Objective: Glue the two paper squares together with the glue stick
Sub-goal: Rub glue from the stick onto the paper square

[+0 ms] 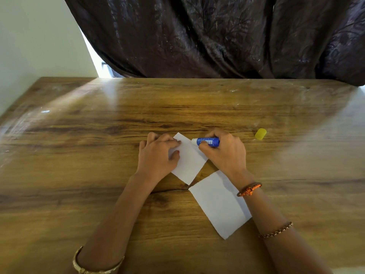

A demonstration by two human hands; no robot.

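Head view shows the gluing step under way: the glue stick (207, 141), blue-bodied with its pale tip bared, lies nearly flat in the right hand (225, 153), whose fingers curl round the barrel and bring the tip to the right edge of the upper paper square (190, 161). That square is white, turned like a diamond, and lies flat on the wooden table (98, 147) near the middle. The left hand (158, 155) rests on its left part, fingers loosely bent and pressing down to keep the sheet from sliding; it grips nothing.

Whether glue is already on the paper I cannot tell (white on white hides any smear). The next move, as I judge it, calls for steady strokes across the sheet while the left hand keeps it pinned, then lifting the second paper square (219, 204) onto it with edges matched.

That second square, also white, lies just below and to the right, partly under the right forearm, its corner almost meeting the first. A yellow cap (260, 134) lies apart to the right.
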